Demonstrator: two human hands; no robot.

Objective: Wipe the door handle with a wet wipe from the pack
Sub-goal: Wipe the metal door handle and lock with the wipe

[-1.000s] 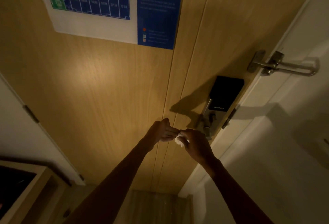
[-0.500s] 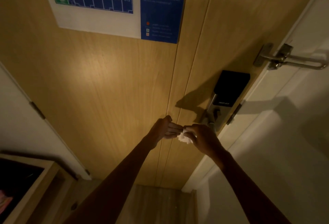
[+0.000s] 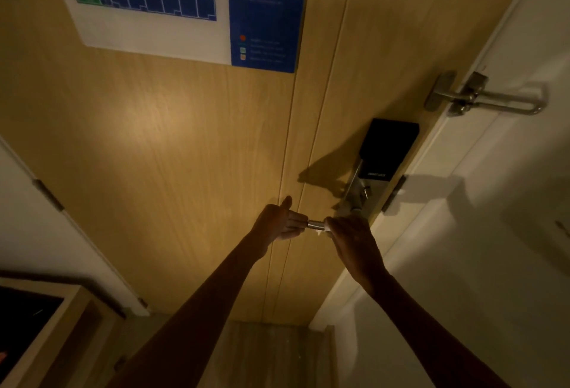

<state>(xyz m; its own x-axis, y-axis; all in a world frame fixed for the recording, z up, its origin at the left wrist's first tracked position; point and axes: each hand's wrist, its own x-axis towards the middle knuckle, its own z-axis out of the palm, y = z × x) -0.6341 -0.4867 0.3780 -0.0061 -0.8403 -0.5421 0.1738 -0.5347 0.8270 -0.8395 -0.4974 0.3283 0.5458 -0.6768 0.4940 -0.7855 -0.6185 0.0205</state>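
A silver lever door handle (image 3: 317,226) sticks out leftwards from the metal lock plate (image 3: 357,193) on the wooden door (image 3: 172,147). My right hand (image 3: 351,241) grips the handle near its base, with a small bit of the white wet wipe (image 3: 321,232) showing under its fingers. My left hand (image 3: 282,222) holds the free end of the handle with its fingertips, thumb raised. The pack of wipes is not in view.
A black electronic lock panel (image 3: 388,148) sits above the handle. A metal swing-bar door guard (image 3: 490,99) bridges door and white frame at upper right. A blue-and-white floor plan poster (image 3: 185,8) hangs on the door. A wooden cabinet (image 3: 40,326) stands at lower left.
The hands were together with the crumpled wipe between them. Now they have parted slightly, the right hand has slid right along the handle and a bare silver stretch shows between them.
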